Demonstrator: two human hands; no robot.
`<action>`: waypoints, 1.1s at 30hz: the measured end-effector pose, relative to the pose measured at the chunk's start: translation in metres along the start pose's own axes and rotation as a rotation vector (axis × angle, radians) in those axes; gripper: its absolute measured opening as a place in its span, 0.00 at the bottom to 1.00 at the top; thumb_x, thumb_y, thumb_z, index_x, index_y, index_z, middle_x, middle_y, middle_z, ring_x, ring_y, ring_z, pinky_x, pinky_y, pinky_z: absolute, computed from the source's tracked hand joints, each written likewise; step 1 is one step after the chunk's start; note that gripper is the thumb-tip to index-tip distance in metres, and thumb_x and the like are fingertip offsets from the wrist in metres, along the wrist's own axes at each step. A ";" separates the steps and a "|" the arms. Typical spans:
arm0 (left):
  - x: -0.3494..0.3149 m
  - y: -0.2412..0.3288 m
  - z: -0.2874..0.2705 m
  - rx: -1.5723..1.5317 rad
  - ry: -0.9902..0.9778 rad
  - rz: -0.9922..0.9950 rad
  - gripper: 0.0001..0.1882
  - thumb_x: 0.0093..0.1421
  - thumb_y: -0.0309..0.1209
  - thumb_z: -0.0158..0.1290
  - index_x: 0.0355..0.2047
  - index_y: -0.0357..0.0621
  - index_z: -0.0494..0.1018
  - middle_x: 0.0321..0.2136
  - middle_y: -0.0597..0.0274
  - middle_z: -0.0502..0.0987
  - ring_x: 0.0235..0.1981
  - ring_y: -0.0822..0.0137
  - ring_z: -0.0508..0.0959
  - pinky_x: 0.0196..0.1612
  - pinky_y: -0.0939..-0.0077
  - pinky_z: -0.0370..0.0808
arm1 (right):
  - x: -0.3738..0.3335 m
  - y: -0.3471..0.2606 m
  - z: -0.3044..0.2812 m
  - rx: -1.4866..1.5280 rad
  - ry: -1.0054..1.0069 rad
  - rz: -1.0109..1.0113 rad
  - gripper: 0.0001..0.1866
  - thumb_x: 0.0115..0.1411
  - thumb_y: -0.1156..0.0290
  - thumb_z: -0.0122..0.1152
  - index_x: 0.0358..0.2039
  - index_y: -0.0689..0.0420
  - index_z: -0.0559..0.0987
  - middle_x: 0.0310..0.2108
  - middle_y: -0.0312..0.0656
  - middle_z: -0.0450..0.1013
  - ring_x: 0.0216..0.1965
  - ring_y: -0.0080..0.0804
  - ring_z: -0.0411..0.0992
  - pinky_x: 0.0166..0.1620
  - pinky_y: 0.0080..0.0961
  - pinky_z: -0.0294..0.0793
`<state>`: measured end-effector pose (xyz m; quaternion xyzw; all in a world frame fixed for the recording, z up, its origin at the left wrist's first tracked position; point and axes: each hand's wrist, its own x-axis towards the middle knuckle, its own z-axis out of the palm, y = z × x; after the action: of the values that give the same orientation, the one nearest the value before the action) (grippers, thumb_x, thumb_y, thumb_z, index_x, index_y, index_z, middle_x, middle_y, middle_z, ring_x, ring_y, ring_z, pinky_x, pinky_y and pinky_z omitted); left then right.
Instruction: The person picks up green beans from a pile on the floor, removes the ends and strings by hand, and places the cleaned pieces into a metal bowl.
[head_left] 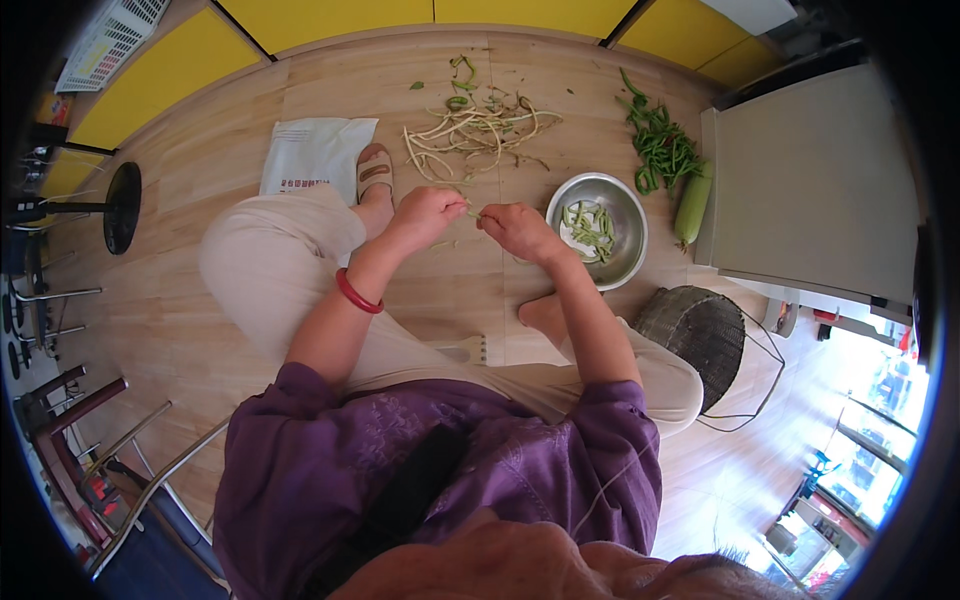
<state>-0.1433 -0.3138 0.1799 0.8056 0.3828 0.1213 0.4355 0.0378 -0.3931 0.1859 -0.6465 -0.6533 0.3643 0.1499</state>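
Note:
Over the floor in front of me, my left hand (430, 216) and my right hand (519, 231) face each other, both closed in a pinch. A short stretch of green bean (472, 211) shows between their fingertips; the rest of it is hidden. Just right of my right hand stands a steel bowl (632, 222) with broken green bean pieces (590, 230) inside. Beyond my hands, long pale green beans (480, 135) lie in a loose tangle on the wooden floor. A red bangle (358, 291) circles my left wrist.
Green peppers (664, 140) are heaped at the far right, next to a long green gourd (694, 207). A dark woven basket (695, 335) with a wire handle stands by my right knee. A white bag (312, 150) lies near my left foot. Yellow cabinets (350, 22) line the back.

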 end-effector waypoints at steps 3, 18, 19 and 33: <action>-0.001 0.002 0.000 0.039 0.003 0.005 0.10 0.54 0.33 0.53 0.32 0.39 0.76 0.21 0.56 0.76 0.22 0.68 0.73 0.27 0.73 0.69 | -0.003 0.005 0.003 -0.350 0.206 0.064 0.11 0.55 0.68 0.47 0.25 0.60 0.75 0.25 0.49 0.74 0.32 0.42 0.74 0.34 0.38 0.72; -0.003 -0.004 -0.008 -0.124 -0.149 -0.035 0.10 0.56 0.32 0.52 0.31 0.37 0.76 0.18 0.66 0.73 0.21 0.77 0.68 0.26 0.81 0.66 | -0.007 0.001 0.000 0.574 -0.136 0.097 0.13 0.52 0.66 0.48 0.26 0.63 0.77 0.22 0.43 0.73 0.27 0.29 0.70 0.33 0.27 0.69; -0.004 0.001 -0.010 -0.072 -0.130 -0.034 0.10 0.56 0.32 0.52 0.31 0.37 0.76 0.18 0.65 0.73 0.21 0.78 0.68 0.26 0.82 0.66 | -0.007 0.000 0.000 0.434 -0.088 0.075 0.13 0.52 0.66 0.48 0.26 0.63 0.77 0.22 0.45 0.73 0.27 0.30 0.70 0.32 0.28 0.69; 0.001 -0.006 -0.006 -0.204 -0.252 -0.070 0.08 0.55 0.31 0.53 0.30 0.38 0.76 0.21 0.63 0.74 0.24 0.76 0.70 0.30 0.81 0.67 | -0.003 0.008 0.006 1.044 -0.141 0.235 0.14 0.53 0.66 0.47 0.28 0.63 0.77 0.26 0.39 0.73 0.25 0.27 0.69 0.31 0.24 0.69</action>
<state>-0.1488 -0.3079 0.1787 0.7523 0.3387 0.0425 0.5635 0.0400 -0.3987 0.1773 -0.5285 -0.3171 0.6976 0.3653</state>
